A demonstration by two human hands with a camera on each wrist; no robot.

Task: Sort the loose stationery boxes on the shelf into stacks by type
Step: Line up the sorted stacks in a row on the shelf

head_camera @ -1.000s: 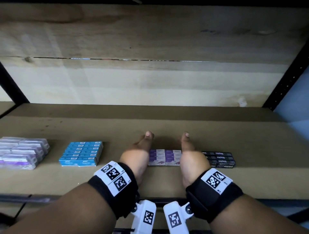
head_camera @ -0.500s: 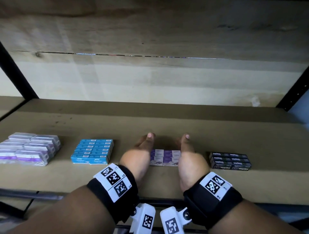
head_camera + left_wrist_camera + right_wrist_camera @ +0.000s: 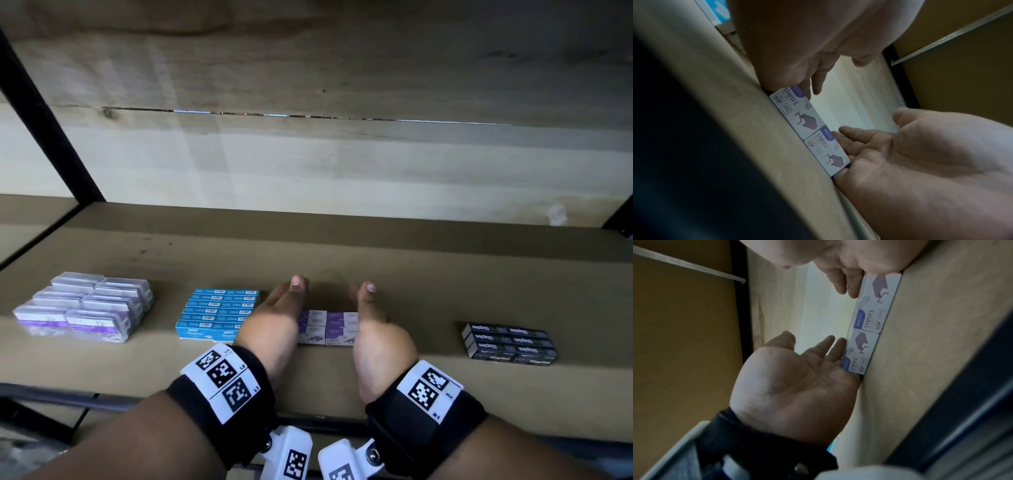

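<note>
A block of purple-and-white staples boxes [image 3: 327, 327] lies on the brown shelf [image 3: 342, 253], several boxes laid side by side. My left hand [image 3: 274, 318] presses its left end with straight fingers, and my right hand [image 3: 373, 329] presses the right end the same way. The left wrist view shows the boxes [image 3: 797, 110] between the left hand [image 3: 813, 78] and the right hand [image 3: 890, 154], palms facing each other. In the right wrist view the boxes [image 3: 873, 318] sit between the right hand [image 3: 844, 272] and the left hand [image 3: 797, 378]. Neither hand curls round a box.
A stack of blue staples boxes [image 3: 219, 313] sits just left of my left hand. Clear-lidded purple boxes [image 3: 85, 308] are grouped at the far left. Black staples boxes [image 3: 508, 344] lie to the right, apart from the purple block. A black upright [image 3: 51, 130] stands at the back left.
Both hands have slid the purple block leftward, away from the black boxes it lay beside and toward the blue stack. A wide gap has opened on the right.
</note>
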